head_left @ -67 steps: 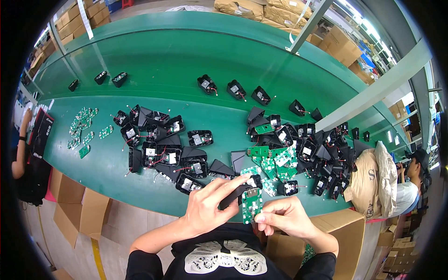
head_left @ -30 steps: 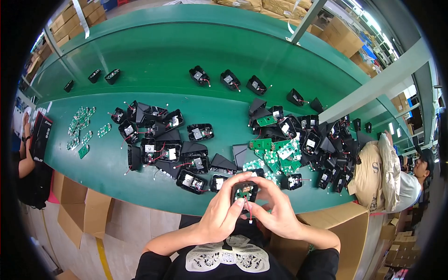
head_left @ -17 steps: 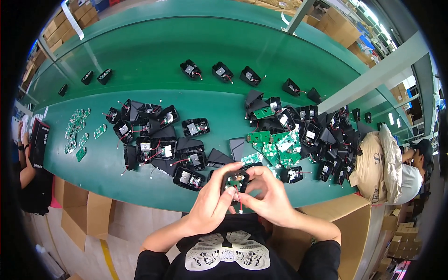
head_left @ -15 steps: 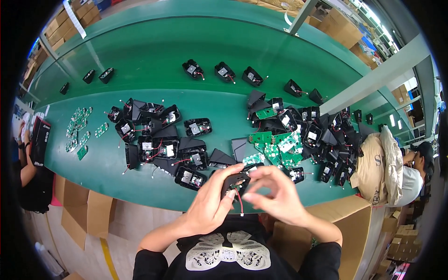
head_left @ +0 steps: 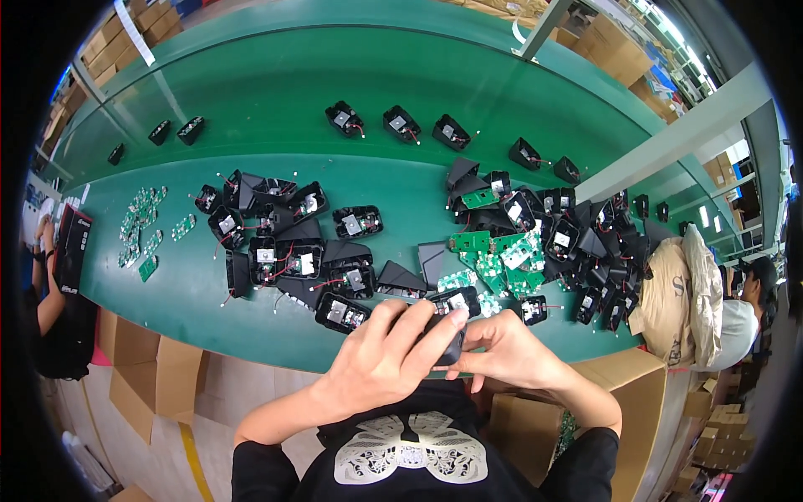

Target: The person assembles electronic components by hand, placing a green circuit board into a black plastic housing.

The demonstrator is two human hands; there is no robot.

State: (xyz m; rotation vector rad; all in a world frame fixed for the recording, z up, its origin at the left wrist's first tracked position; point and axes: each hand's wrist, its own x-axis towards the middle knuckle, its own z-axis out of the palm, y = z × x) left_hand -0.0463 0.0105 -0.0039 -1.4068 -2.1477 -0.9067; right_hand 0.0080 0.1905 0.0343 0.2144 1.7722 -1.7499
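Above the near edge of the table, my left hand (head_left: 376,356) is wrapped over a black plastic housing (head_left: 454,346), its fingers lying across the top. My right hand (head_left: 514,353) is closed against the housing's right side, thumb and fingertips touching it. The housing is tilted, and its open face and red wire are hidden from view. Just beyond my fingers lies another black housing (head_left: 457,302) with a metal block inside. Green circuit boards (head_left: 520,256) are heaped past my right hand.
Black housings with red wires are clustered at left (head_left: 266,259) and piled at right (head_left: 595,243). A row of housings (head_left: 401,125) stands on the green belt behind. Small boards (head_left: 138,226) lie far left. Open cartons (head_left: 159,376) flank me; co-workers sit at both sides.
The housing has been turned over, so its opening and dangling red wire no longer show. My left fingers have moved over its top, and my right hand has closed in against it.
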